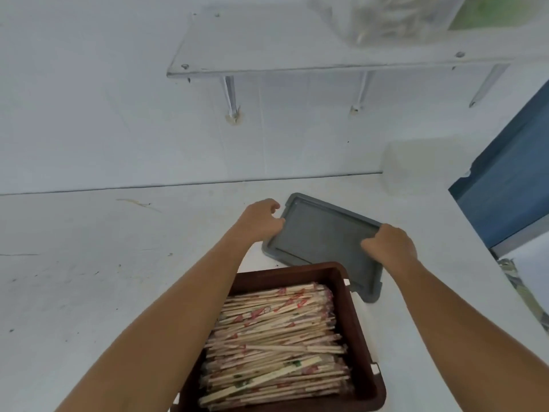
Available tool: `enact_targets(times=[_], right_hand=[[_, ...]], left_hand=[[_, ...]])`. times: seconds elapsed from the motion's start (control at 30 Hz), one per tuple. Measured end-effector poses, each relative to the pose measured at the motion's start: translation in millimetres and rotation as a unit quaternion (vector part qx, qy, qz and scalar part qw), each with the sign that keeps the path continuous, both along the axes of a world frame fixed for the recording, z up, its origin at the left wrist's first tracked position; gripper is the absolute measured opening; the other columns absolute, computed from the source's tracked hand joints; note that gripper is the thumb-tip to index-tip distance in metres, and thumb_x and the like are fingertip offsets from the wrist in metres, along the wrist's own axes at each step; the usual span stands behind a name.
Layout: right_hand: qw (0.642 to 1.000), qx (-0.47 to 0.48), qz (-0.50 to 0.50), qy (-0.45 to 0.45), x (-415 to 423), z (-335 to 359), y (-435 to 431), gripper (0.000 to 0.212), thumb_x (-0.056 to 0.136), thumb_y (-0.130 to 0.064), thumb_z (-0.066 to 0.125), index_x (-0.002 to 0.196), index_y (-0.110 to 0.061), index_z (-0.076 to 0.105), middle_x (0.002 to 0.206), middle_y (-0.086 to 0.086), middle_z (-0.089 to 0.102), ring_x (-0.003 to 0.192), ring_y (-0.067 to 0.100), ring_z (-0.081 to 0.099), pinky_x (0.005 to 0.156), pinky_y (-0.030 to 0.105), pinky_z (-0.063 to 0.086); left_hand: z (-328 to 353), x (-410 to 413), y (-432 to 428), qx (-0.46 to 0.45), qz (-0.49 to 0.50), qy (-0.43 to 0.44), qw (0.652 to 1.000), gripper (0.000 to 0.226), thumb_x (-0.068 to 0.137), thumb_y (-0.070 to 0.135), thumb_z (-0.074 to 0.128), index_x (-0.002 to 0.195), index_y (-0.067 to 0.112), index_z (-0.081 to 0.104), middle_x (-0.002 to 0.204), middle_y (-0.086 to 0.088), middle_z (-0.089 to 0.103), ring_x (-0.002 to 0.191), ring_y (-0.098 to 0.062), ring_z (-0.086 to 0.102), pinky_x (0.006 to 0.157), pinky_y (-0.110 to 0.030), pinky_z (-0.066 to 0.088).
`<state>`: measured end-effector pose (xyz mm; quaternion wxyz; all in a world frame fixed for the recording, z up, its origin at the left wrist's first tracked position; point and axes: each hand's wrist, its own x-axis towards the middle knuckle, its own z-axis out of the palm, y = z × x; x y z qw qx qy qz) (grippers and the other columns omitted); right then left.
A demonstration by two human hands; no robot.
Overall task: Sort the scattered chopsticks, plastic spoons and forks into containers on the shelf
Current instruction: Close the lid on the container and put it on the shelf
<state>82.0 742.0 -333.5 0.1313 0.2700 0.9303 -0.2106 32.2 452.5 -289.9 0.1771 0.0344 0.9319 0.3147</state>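
A brown plastic box (353, 328) stands on the white counter in front of me, packed with several wrapped wooden chopsticks (276, 340). Just behind it lies a flat grey lid (323, 233), slightly turned. My left hand (260, 220) grips the lid's left edge with curled fingers. My right hand (390, 242) grips its right edge the same way. A clear container (386, 19) holding pale utensils, too blurred to name, sits on the white wall shelf (267, 55) above.
A translucent white tub (416, 168) stands at the back right of the counter (89, 263). A blue panel (511, 173) borders the counter's right side. A thin stick-like scrap (139, 203) lies at the back left. The shelf's brackets (230, 96) hang below it.
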Motion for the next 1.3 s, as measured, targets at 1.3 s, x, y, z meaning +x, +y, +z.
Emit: enact_targets(times=[1.3], right_hand=[[0.937, -0.13, 0.091, 0.312, 204.2, 25.9, -81.5, 0.038, 0.09, 0.001, 0.064, 0.124, -0.012, 0.075, 0.131, -0.007, 0.069, 0.115, 0.013, 0.063, 0.098, 0.015, 0.039]], left_hand=[[-0.6, 266.8, -116.1, -0.002, 0.276, 0.154, 0.949, 0.017, 0.093, 0.035, 0.07, 0.09, 0.024, 0.082, 0.076, 0.003, 0.067, 0.077, -0.014, 0.061, 0.07, -0.03, 0.05]])
